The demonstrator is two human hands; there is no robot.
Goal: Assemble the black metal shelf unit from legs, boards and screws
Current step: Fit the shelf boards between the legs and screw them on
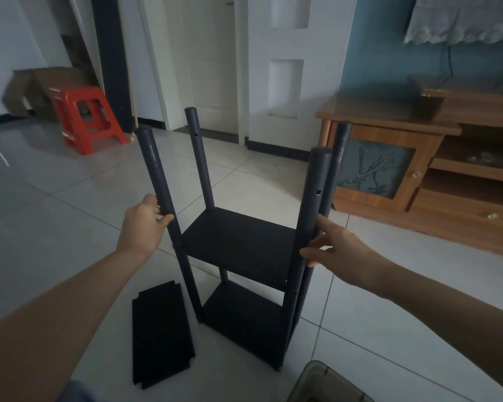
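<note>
- Black shelf unit stands upright on floor, two boards fitted.
- Left hand curled around front-left leg.
- Right hand spread loosely, fingertips touching front-right leg.
- Spare board flat on floor beside unit.

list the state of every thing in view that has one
shelf unit: upright on the floor, two boards fitted, leg tops bare
loose board: flat on the floor, unfitted
left hand: fingers wrapped round the near left leg
right hand: open, fingers touching the near right leg
red stool: upright
cardboard box: tipped over
</note>
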